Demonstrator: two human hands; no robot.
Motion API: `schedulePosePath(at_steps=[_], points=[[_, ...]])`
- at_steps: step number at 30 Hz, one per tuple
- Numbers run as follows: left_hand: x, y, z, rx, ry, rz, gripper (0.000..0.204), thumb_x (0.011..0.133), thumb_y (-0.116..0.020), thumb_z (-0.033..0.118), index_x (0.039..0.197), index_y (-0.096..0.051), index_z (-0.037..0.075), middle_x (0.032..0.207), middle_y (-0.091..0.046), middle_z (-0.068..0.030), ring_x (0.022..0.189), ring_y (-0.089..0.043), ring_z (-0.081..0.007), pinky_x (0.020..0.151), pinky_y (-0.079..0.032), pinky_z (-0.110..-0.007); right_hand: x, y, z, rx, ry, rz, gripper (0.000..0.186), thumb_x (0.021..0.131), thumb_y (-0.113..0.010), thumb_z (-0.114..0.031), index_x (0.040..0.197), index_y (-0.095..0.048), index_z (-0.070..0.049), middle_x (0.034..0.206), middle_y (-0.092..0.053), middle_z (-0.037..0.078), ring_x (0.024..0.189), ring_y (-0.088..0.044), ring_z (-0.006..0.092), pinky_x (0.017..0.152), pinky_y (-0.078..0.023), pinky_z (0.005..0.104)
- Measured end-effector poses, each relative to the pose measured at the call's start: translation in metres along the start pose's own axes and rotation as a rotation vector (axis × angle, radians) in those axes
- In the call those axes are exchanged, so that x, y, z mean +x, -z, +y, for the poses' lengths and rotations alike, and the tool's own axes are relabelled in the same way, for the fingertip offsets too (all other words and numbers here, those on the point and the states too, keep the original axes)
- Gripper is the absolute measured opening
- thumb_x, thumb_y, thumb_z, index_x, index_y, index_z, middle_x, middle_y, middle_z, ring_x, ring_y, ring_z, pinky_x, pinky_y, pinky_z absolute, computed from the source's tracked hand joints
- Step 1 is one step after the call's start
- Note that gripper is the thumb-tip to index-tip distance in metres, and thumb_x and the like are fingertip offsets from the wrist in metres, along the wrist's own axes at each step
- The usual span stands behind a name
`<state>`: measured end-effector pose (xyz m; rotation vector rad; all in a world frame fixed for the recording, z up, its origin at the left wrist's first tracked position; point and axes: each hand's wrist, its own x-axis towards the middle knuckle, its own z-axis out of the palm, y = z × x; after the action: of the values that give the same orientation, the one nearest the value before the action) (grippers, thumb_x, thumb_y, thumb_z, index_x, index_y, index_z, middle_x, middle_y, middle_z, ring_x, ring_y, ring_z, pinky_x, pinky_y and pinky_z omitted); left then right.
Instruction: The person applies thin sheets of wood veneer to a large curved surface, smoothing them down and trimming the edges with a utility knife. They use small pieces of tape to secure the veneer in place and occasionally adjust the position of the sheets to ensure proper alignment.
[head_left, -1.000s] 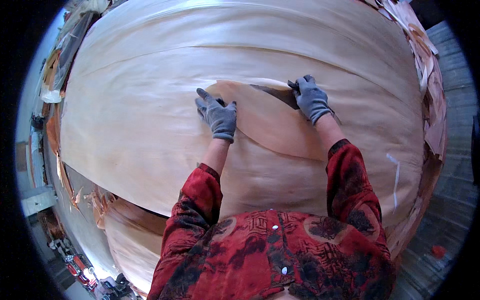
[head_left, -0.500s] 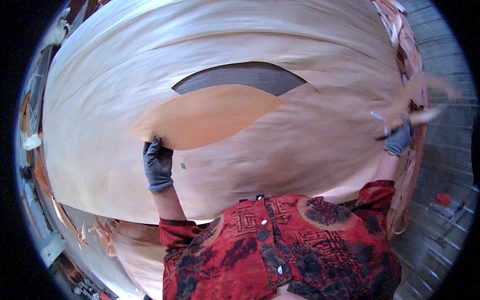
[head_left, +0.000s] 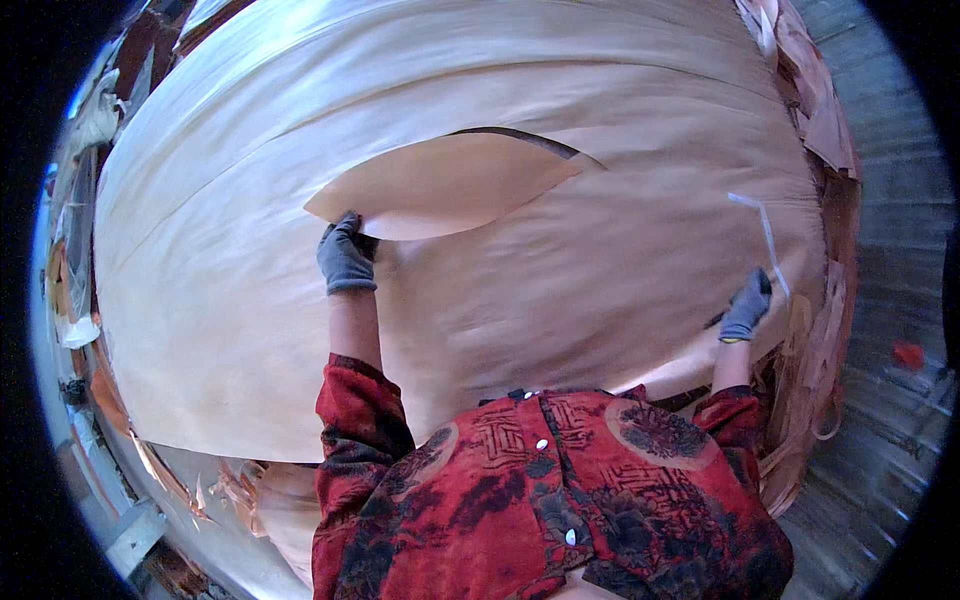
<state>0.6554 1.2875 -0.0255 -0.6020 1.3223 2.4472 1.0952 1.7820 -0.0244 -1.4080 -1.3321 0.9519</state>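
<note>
My left hand (head_left: 347, 255), in a grey glove, pinches the lower left of a pale tan, lens-shaped veneer piece (head_left: 440, 182). The piece lies over a lens-shaped cutout (head_left: 515, 134) in a large pale veneer sheet (head_left: 240, 330); only a dark sliver shows along the cutout's upper right. My right hand (head_left: 745, 305), also gloved, is closed on a small dark tool (head_left: 713, 320), too small to make out clearly, low over the sheet's right part. A crooked white strip (head_left: 765, 235) lies on the sheet just above that hand.
Torn veneer scraps (head_left: 820, 110) hang along the stack's right edge and also at its lower left (head_left: 245, 492). Beyond the right edge is a grey floor (head_left: 895, 250) with a small red object (head_left: 908, 355). Mixed offcuts and debris (head_left: 80, 330) line the left side.
The lens-shaped piece has moved up in my left hand, covering most of the dark cutout. My right hand left the cutout, flung a blurred scrap over the right edge, and has now come slightly back left.
</note>
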Motion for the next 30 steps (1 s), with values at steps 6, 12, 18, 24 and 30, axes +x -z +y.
schedulePosePath(at_steps=[6, 12, 18, 24, 30], points=[[-0.021, -0.017, 0.001, 0.152, -0.13, 0.269, 0.011, 0.073, -0.057, -0.004, 0.084, -0.059, -0.001, 0.081, -0.06, -0.0093, 0.068, -0.06, -0.0226, 0.064, -0.052, -0.035, -0.193, -0.165, -0.12, -0.214, 1.029, -0.797, 0.031, 0.08, -0.06, -0.011, 0.11, -0.056, -0.006, 0.106, -0.06, 0.013, 0.089, -0.06, 0.025, 0.074, -0.049, 0.0304], [-0.014, -0.017, -0.005, 0.121, -0.119, 0.28, 0.007, 0.071, -0.062, 0.0, 0.071, -0.058, 0.005, 0.069, -0.057, -0.0062, 0.059, -0.057, -0.0201, 0.056, -0.051, -0.035, -0.289, -0.251, -0.154, -0.269, 1.367, -1.235, 0.048, 0.067, -0.068, -0.015, 0.113, -0.054, -0.012, 0.116, -0.054, 0.013, 0.08, -0.062, 0.0273, 0.06, -0.051, 0.0348], [-0.054, -0.018, 0.05, 0.283, 0.108, 0.126, 0.018, 0.081, -0.062, 0.018, 0.091, -0.061, 0.003, 0.074, -0.061, -0.0091, 0.061, -0.06, -0.0191, 0.052, -0.051, -0.027, -0.304, -0.28, -0.149, -0.285, 1.519, -1.255, 0.013, 0.074, -0.058, -0.017, 0.085, -0.053, -0.012, 0.101, -0.061, 0.005, 0.067, -0.062, 0.0226, 0.053, -0.049, 0.0343], [-0.034, 0.022, 0.058, 1.345, -0.975, 0.429, 0.081, 0.072, -0.07, 0.035, 0.133, -0.03, -0.002, 0.117, -0.053, -0.0176, 0.12, -0.033, -0.0344, 0.095, -0.033, -0.039, -0.305, -0.28, -0.154, -0.25, 1.602, -1.257, 0.017, 0.068, -0.063, -0.015, 0.082, -0.053, -0.011, 0.093, -0.062, 0.005, 0.063, -0.061, 0.0218, 0.051, -0.048, 0.0338], [-0.005, 0.028, 0.037, 1.725, -0.876, 0.332, 0.106, 0.065, -0.067, 0.055, 0.141, -0.012, 0.005, 0.146, -0.015, -0.0137, 0.135, -0.008, -0.0333, 0.107, -0.016, -0.042, -0.304, -0.28, -0.148, -0.246, 1.629, -1.214, 0.016, 0.068, -0.063, -0.014, 0.081, -0.055, -0.012, 0.08, -0.059, 0.006, 0.058, -0.059, 0.0222, 0.048, -0.046, 0.0341]])
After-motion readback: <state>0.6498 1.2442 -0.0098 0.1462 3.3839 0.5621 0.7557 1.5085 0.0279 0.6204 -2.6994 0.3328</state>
